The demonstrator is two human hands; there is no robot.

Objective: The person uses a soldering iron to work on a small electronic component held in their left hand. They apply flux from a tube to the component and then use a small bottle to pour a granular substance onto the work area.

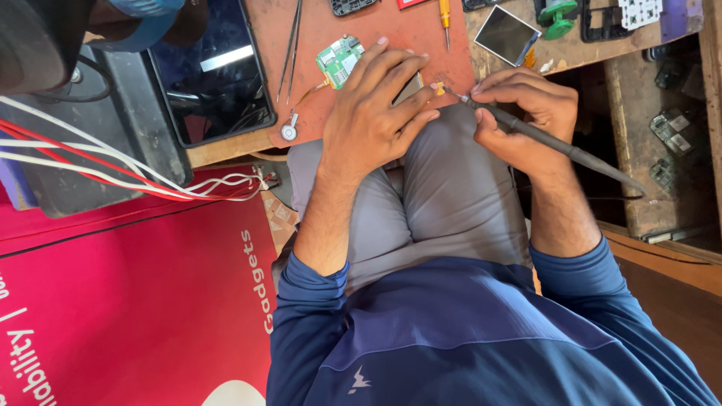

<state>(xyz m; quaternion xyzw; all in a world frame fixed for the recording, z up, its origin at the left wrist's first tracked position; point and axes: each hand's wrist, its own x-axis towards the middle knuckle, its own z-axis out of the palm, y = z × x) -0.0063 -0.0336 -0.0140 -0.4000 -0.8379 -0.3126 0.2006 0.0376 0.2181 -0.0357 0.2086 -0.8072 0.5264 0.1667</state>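
A small metal-cased part (pixel 411 87) lies on the reddish work mat (pixel 361 22) at the near edge of the counter (pixel 579 49), mostly covered by the fingers of the left hand (pixel 372 113), which presses flat down on it with the fingers spread forward. From under those fingertips a green circuit board (pixel 340 60) sticks out, and a thin wire runs from it back past the left thumb to a small round disc (pixel 289 132) lying on the mat. The right hand (pixel 526 113) is curled tight around a dark soldering iron (pixel 556 143), held like a pen, with its tip (pixel 453 93) touching a small yellow piece at the part's edge, just off the left fingertips; the iron's handle trails back over the right wrist. The two hands sit close together, nearly touching at the fingertips, above the person's grey-trousered lap. Beyond the left hand a pair of tweezers (pixel 292 45) lies on the mat, and farther to that side a dark tablet (pixel 214 71) rests by a bundle of red and white wires (pixel 113 165). Beyond the right hand lie a yellow-handled screwdriver (pixel 445 16), a small screen panel (pixel 505 34) and a green spool-shaped piece (pixel 558 16).
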